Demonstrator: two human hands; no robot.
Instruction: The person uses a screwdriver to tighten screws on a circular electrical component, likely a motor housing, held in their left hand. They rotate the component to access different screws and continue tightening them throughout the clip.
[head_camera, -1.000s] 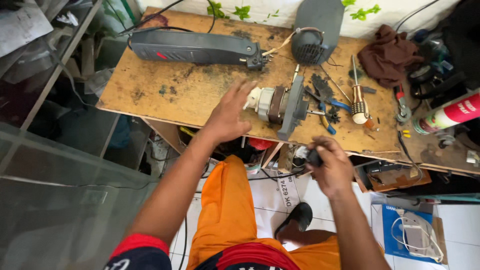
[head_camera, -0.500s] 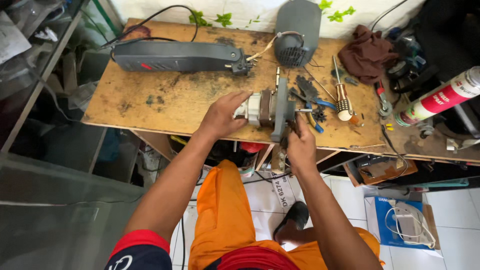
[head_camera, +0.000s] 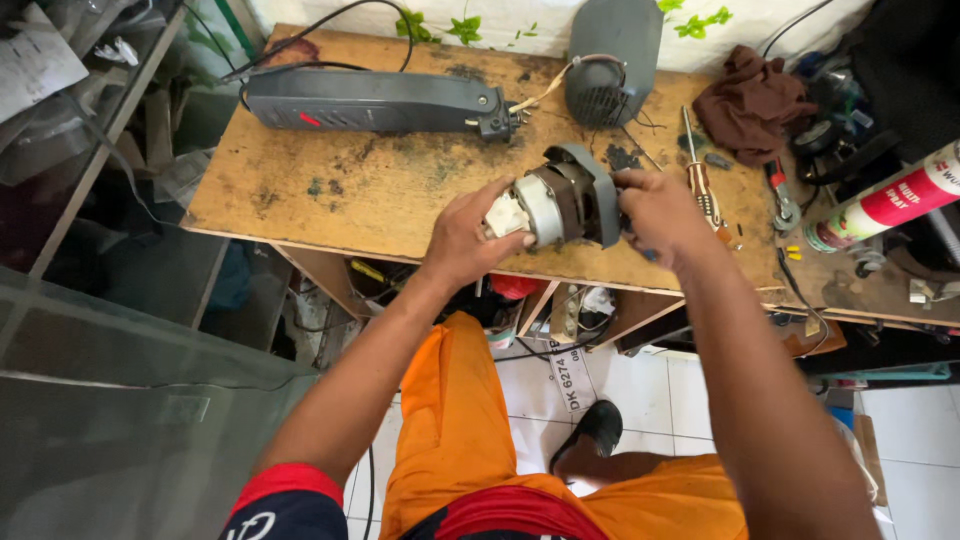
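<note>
Stained wooden workbench (head_camera: 330, 190), scattered tools (head_camera: 700, 185)

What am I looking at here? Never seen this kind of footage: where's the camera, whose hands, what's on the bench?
There is no machine here: a person wears a camera on the head, so the single picture looks down over their own arms and orange trousers. The left hand and the right hand together hold a small grey and silver electric motor assembly just above a worn wooden workbench. On the bench lie a long dark grey plastic tool housing with a cable, a rounded grey motor cover, a brown crumpled rag, a screwdriver and a red and white spray can. Below are white floor tiles.
</note>
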